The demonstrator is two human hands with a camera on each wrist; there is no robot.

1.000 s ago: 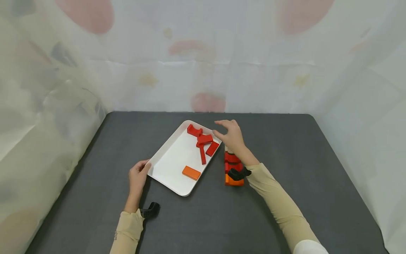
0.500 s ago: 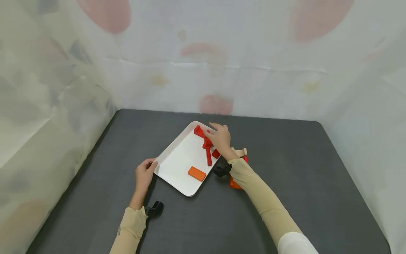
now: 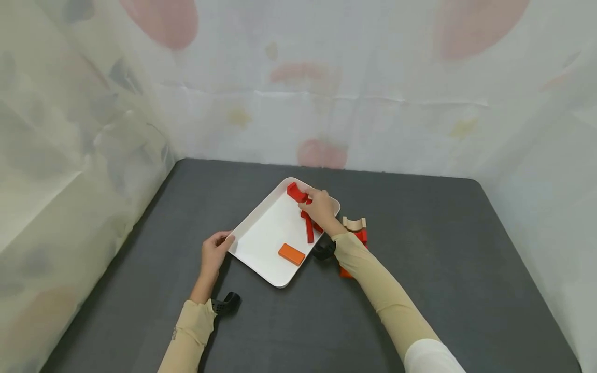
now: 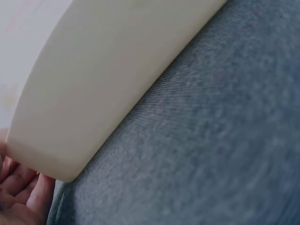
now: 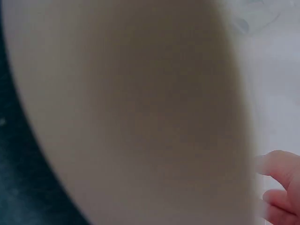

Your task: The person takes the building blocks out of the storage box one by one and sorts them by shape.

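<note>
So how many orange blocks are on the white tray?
1. The orange block lies flat near the tray's near edge. The right hand covers some red blocks, so others may be hidden.

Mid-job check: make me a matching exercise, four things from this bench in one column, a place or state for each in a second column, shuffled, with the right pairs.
Things:
1. orange block
2. left hand
3. right hand
4. arch block

Places or states:
A. on top of the stack outside the tray
B. over the red blocks at the tray's far end
C. flat near the tray's near edge
D. at the tray's corner

Pairs: 1-C, 2-D, 3-B, 4-A
</note>
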